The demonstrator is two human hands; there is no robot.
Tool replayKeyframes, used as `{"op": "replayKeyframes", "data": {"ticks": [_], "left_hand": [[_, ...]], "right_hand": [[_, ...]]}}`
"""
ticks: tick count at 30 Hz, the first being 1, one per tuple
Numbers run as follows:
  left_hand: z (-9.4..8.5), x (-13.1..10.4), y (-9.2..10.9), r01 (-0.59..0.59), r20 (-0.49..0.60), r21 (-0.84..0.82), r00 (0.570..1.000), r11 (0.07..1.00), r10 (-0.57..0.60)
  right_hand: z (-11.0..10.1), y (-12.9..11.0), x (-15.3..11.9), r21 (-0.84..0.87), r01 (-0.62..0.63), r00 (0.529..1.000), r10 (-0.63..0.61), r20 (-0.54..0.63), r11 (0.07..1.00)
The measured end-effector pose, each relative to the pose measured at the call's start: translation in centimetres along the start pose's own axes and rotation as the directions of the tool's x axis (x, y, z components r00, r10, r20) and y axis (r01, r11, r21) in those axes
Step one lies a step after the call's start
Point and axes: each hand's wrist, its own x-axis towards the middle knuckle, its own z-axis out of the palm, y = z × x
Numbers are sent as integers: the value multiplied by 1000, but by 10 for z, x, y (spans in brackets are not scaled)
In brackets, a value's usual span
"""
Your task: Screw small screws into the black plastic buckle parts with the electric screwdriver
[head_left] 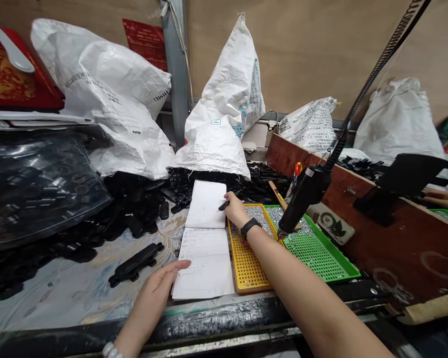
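A notebook [205, 258] lies spread on the bench, its upper page blank and its lower page bearing lines of faint handwriting. My right hand [236, 210] is closed around a black pen [224, 205], over the right edge of the upper page. The fingers of my left hand [164, 281] are stretched out, resting on the left edge of the lower page. Left of the notebook is a black plastic part [136, 261] with small knobs. A yellow perforated tray [246, 263] with small metal pieces sits under my right forearm.
Beside the yellow tray lies a green tray [321, 253], with a black power screwdriver [302, 199] hanging on a coiled cord above it. Black parts [134, 199] are heaped behind, below white sacks [220, 114]. A wooden board [395, 238] borders the right; another person's hand [442, 199] shows beyond it.
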Motion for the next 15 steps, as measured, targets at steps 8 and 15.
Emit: {"op": "replayKeyframes", "data": {"ticks": [8,15], "left_hand": [[2,0,5,-32,-68,31,997,999,34],[4,-1,8,-33,-84,14,996,999,34]], "right_hand": [[3,-14,1,-41,10,997,-13,-82,999],[10,-18,-4,3,41,996,-40,-78,999]]}}
